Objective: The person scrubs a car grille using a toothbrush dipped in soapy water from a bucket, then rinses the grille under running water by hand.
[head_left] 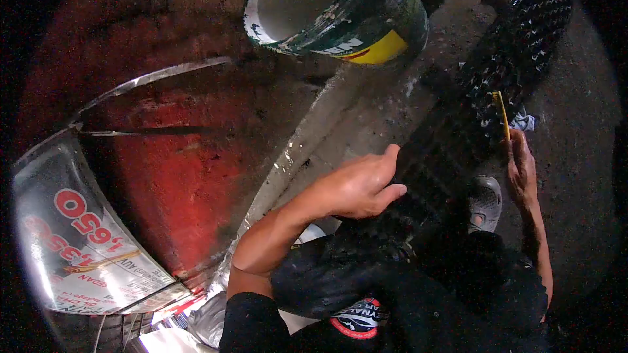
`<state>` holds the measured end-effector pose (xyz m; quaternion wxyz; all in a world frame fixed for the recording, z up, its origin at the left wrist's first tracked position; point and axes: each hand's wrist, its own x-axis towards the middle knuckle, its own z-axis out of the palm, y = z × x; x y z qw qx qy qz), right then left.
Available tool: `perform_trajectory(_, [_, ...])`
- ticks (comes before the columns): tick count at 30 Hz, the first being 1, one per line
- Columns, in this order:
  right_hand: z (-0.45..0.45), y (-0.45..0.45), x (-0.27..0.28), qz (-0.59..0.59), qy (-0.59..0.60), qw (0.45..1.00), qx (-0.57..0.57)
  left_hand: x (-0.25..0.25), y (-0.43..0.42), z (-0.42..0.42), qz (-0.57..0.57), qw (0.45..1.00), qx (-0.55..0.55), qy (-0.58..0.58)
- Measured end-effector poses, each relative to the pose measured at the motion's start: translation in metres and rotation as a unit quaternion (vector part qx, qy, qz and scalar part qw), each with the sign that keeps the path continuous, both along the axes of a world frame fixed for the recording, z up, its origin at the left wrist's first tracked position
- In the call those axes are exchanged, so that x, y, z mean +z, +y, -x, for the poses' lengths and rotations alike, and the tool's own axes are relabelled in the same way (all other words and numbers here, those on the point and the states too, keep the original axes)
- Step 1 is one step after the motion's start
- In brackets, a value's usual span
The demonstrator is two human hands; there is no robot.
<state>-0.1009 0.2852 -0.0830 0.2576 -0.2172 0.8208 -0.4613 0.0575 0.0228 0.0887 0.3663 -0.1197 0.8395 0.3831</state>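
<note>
While L grip [366, 186] holds mat [466, 124], R grip [521, 167] has ylw tool [503, 116].

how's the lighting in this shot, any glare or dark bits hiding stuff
Head view: corners fall to grainy black; head view: white glare streaks the printed sign at lower left, its lettering still partly readable; head view: the left hand is brightly lit, but the black mat beside it sinks into shadow, its near end hard to make out.

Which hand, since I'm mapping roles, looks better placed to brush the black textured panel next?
Probably the right hand: it holds the yellow brush over the black textured panel; the brushless left hand is at the panel's edge.
</note>
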Motion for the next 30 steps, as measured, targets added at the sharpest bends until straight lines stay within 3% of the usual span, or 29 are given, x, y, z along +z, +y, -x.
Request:
perform_trajectory(2, [0.002,0.003,0.003,-0.043,-0.022,0.999,0.017,-0.002,0.0,-0.001,0.058,0.998,-0.017,0.009])
perform_trajectory(6, [0.003,0.015,-0.004,-0.02,0.058,0.993,0.097,-0.01,-0.005,0.001,0.1,0.995,-0.014,-0.024])
perform_trajectory(10, [0.007,-0.021,0.092,-0.08,0.022,0.971,0.223,-0.022,-0.013,-0.003,0.082,0.997,-0.013,-0.004])
perform_trajectory(12, [0.014,-0.036,0.113,-0.163,0.042,0.899,0.405,-0.023,-0.014,-0.003,0.076,0.997,-0.015,-0.012])
perform_trajectory(16, [0.013,-0.065,0.111,-0.143,0.125,0.88,0.435,-0.02,-0.009,-0.002,0.092,0.995,-0.014,-0.028])
perform_trajectory(18, [0.011,-0.083,0.118,-0.239,0.171,0.857,0.423,-0.015,-0.006,0.0,0.107,0.993,-0.011,-0.042])
perform_trajectory(22, [0.014,-0.087,0.105,-0.207,0.21,0.852,0.433,-0.011,-0.001,0.0,0.129,0.991,-0.021,-0.027])
perform_trajectory(26, [0.009,-0.086,0.095,-0.194,0.103,0.887,0.405,-0.005,0.002,0.005,0.124,0.991,-0.031,-0.027])
perform_trajectory(28, [0.009,-0.083,0.088,-0.078,0.02,0.912,0.402,-0.009,0.001,0.004,0.126,0.991,-0.036,-0.025])
perform_trajectory(30, [0.006,-0.082,0.085,-0.069,0.024,0.92,0.384,-0.013,0.002,-0.001,0.127,0.991,-0.039,-0.024])
